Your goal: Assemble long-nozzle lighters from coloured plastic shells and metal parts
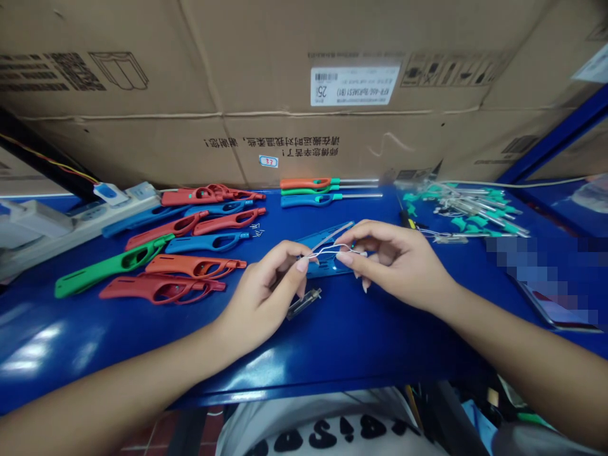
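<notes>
My left hand [266, 291] is closed, pinching one end of a thin white wire [327, 251] between thumb and fingertips, with a small clear tubular part [304, 303] hanging below it. My right hand [394, 259] pinches the wire's other end. Both hover just above a blue lighter half-shell [327, 244] lying on the blue table [361, 329].
Red, blue, orange and green lighter shells [180, 253] lie at the left. Three assembled long lighters [327, 191] rest near the cardboard boxes [285, 82] at the back. A pile of teal-tipped metal tubes [470, 212] sits at the right. A power strip [71, 218] lies far left.
</notes>
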A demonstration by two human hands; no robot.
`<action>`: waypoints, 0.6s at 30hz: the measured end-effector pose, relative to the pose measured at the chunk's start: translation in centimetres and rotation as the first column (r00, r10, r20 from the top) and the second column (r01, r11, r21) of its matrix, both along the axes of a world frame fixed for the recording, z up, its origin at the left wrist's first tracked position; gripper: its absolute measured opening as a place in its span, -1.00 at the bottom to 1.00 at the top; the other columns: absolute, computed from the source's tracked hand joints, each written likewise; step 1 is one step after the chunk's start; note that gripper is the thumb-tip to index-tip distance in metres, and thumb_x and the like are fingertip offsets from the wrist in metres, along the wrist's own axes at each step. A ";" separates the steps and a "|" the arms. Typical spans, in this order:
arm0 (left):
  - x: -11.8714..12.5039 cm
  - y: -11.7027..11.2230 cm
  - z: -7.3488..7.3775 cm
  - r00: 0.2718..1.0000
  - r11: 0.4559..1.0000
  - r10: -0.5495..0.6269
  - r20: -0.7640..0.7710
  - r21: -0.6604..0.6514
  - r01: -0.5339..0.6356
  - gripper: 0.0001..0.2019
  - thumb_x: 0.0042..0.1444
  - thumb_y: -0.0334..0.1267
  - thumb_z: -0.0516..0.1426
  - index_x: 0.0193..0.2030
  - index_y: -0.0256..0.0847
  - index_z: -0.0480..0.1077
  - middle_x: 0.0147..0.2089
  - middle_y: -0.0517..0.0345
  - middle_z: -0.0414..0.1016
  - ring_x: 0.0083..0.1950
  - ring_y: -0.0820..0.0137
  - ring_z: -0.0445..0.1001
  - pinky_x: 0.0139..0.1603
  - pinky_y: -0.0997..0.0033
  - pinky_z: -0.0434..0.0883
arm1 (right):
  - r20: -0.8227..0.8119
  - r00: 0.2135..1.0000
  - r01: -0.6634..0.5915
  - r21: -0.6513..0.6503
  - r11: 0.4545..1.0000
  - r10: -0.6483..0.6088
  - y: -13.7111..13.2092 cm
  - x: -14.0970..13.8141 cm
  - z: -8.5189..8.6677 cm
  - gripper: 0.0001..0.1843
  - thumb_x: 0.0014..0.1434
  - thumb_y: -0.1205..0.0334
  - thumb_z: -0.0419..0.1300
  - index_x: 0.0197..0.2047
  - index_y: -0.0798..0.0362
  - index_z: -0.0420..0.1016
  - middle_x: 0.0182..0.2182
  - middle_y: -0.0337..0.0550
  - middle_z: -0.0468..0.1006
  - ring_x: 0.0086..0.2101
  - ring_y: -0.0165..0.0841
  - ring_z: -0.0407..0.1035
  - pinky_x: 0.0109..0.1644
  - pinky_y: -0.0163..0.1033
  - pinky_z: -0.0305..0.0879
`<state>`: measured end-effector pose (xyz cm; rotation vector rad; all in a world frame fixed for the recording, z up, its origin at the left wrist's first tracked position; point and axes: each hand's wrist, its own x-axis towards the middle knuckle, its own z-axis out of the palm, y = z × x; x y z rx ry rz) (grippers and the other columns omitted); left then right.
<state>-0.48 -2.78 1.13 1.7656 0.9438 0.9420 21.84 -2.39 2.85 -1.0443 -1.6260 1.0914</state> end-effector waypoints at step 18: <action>-0.5 0.5 0.3 0.914 0.924 -0.015 -0.405 0.344 0.167 -0.80 0.38 -0.23 0.07 0.09 -0.11 0.38 -0.21 0.24 0.59 -0.30 0.47 0.53 -0.29 0.53 0.35 | 0.274 0.962 -0.068 0.259 0.963 -0.006 -0.2 0.3 0.3 -0.89 0.31 0.28 0.17 -0.25 0.03 0.52 -0.34 -0.17 0.50 -0.33 -0.38 0.44 -0.40 -0.31 0.37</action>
